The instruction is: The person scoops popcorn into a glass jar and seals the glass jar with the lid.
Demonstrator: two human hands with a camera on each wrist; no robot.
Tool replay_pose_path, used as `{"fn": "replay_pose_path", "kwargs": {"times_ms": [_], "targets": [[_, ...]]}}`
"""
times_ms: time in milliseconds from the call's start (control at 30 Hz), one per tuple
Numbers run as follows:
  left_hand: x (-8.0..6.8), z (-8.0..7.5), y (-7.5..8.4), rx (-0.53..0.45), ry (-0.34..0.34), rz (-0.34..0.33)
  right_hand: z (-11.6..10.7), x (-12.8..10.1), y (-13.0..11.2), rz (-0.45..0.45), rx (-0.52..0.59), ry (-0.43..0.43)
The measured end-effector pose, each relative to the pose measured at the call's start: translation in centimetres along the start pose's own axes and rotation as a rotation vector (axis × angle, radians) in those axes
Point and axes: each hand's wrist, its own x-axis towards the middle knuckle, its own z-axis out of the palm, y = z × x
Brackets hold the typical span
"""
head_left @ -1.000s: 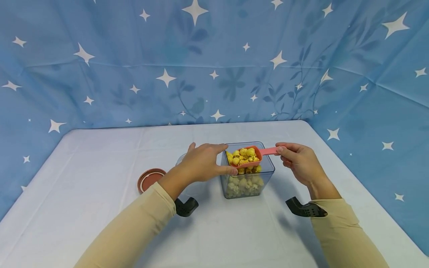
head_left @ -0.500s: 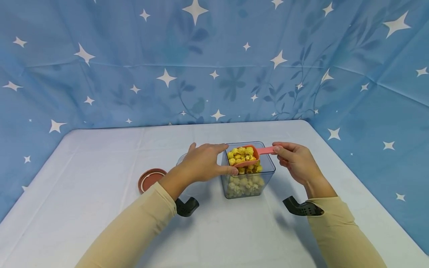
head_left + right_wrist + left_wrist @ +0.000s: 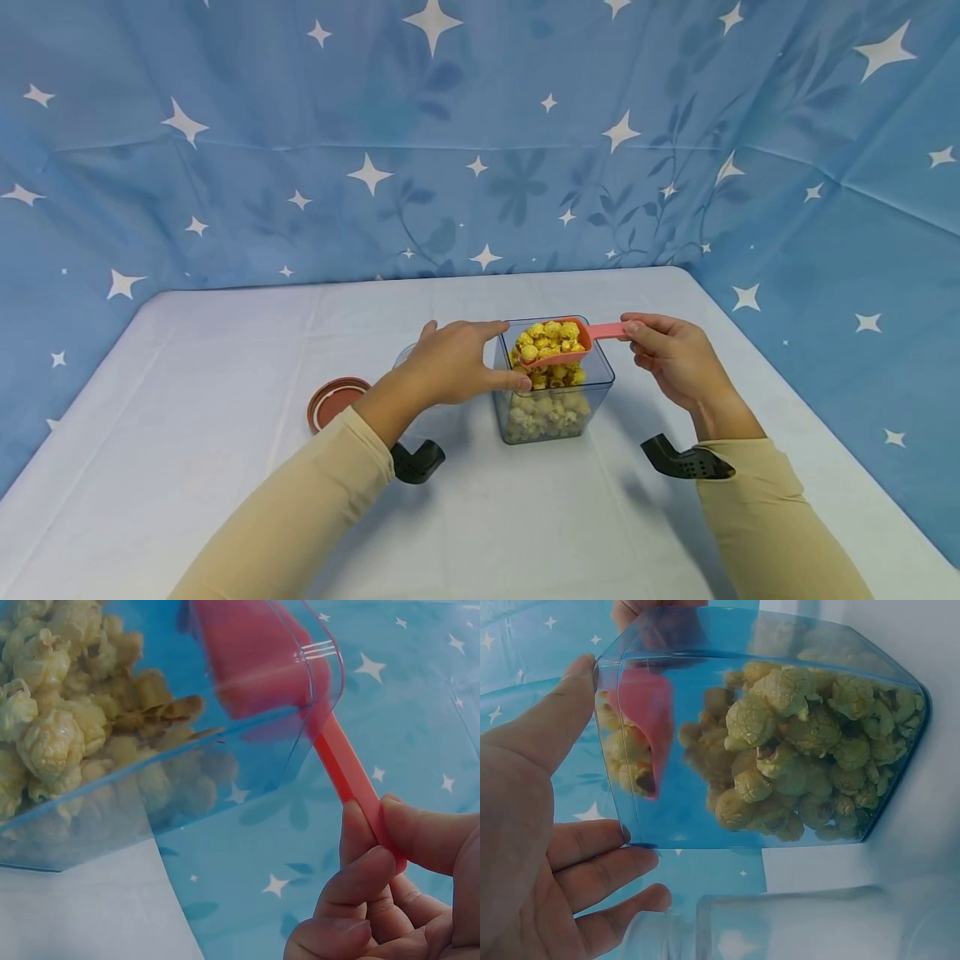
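Note:
A clear bluish plastic container (image 3: 598,400) of yellow popcorn (image 3: 546,415) stands on the white table. My left hand (image 3: 453,362) spans its left side, thumb at one corner of the rim and fingers at the other, as the left wrist view shows. My right hand (image 3: 678,358) pinches the handle end of a pink scoop (image 3: 606,331) between thumb and fingers. Heaped with popcorn, the scoop's bowl lies within the container's mouth, above most of the popcorn. Through the wall in the left wrist view, the pink bowl (image 3: 651,712) shows apart from the popcorn below.
Partly behind my left forearm lies a round brown-red lid (image 3: 333,403). A clear jar (image 3: 795,926) is beside the container, mostly hidden by my left hand in the head view. A blue curtain (image 3: 480,125) with white stars borders the table.
The scoop, loaded with popcorn, first shifts slightly left, then moves back right and a little up with my right hand. My left hand stays at the container's rim.

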Motion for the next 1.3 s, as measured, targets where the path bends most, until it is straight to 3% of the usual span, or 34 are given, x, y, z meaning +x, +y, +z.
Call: {"fn": "replay_pose_path", "kwargs": {"times_ms": [233,433,733,900,1033,1300], "targets": [[0.0,0.2,-0.1,-0.026,0.008,0.015,-0.2,0.0,0.1,-0.009,0.074,-0.021],[0.2,0.6,-0.5,-0.116,0.018,0.037,-0.3,0.0,0.0,-0.033,0.104,-0.021],[-1.1,-0.3,-2.1,-0.388,0.196,0.096,0.3,0.0,-0.4,-0.076,0.109,-0.036],[-2.4,-0.7,-3.8,-0.436,0.194,0.116,0.7,0.0,-0.7,-0.107,0.128,-0.053],[-3.6,-0.5,-5.5,-0.441,0.169,0.101,1.4,0.1,-1.0,-0.131,0.148,-0.073],[-4.9,1.0,-8.1,-0.530,0.205,-0.002,3.0,0.2,-1.5,-0.151,0.150,-0.098]]}}
